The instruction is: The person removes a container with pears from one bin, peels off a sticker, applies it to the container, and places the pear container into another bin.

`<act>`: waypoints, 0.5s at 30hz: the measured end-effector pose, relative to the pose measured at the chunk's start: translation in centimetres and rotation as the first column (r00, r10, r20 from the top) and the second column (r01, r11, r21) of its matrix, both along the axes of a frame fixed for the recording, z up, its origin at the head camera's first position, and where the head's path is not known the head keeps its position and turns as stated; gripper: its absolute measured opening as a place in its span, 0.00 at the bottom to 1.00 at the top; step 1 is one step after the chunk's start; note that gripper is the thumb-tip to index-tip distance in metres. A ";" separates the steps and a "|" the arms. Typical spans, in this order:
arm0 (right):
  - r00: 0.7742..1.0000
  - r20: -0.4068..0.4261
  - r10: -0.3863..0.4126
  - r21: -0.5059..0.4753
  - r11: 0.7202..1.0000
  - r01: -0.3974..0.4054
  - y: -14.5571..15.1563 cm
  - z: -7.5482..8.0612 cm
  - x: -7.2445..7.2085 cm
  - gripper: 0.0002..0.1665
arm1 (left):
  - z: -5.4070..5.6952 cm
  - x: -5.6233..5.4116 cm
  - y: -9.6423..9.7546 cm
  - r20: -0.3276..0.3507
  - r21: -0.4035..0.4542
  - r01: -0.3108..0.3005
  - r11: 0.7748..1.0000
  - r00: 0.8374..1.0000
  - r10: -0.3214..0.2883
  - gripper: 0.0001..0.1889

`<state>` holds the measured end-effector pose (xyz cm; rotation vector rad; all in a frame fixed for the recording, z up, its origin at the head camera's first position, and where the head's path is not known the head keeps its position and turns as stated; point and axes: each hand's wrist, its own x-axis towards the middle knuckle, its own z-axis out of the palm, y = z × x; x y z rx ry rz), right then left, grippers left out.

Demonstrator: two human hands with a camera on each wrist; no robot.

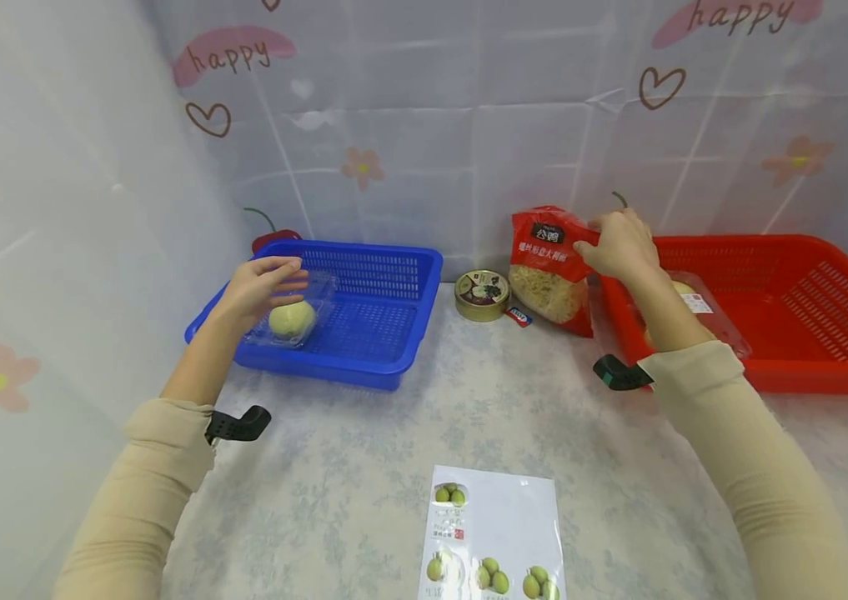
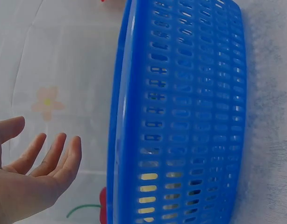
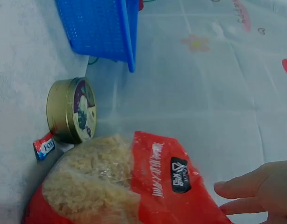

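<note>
At the upper right corner of a red bag of pasta (image 1: 547, 267), my right hand (image 1: 624, 242) pinches the edge between thumb and fingers. The bag stands upright against the back sheet, its clear window showing pale pasta (image 3: 94, 179). My left hand (image 1: 254, 287) hovers over the left side of the blue basket (image 1: 386, 367), fingers loosely bent and nothing in them. Below it, inside the basket, lies a clear plastic box (image 1: 324, 292) with a round pale yellow-green fruit (image 1: 292, 320). In the left wrist view the left hand (image 2: 36, 179) appears beside the basket's slotted wall (image 2: 181, 112).
A round gold tin (image 1: 482, 296) and a small red-and-blue packet (image 1: 519, 317) sit left of the bag. The red basket (image 1: 806, 375) on the right holds a clear package with a white label (image 1: 697, 303). A printed sheet with green fruit pictures (image 1: 499, 533) lies in front.
</note>
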<state>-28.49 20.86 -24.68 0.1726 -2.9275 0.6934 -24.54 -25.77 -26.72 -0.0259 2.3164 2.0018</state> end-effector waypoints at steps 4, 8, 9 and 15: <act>1.000 0.023 -0.012 -0.002 1.000 0.012 1.3 -0.4 -0.9 0.31 | -0.2 -0.1 -0.4 0.015 -0.007 -0.011 1.000 1.000 0.011 0.25; 0.999 0.021 -0.044 -0.049 0.998 0.045 2.7 -1.1 -1.6 0.33 | -0.3 -0.3 -0.6 0.008 -0.016 -0.025 1.000 1.000 0.025 0.23; 0.999 0.019 -0.044 -0.059 0.997 0.045 3.0 -1.3 -1.7 0.33 | -0.3 -0.4 -0.6 0.004 -0.030 -0.028 0.999 1.000 0.029 0.24; 0.999 0.001 -0.035 -0.073 0.997 0.035 3.5 -1.5 -1.5 0.34 | -0.4 -0.9 -0.8 -0.020 -0.094 -0.055 0.994 0.998 0.053 0.28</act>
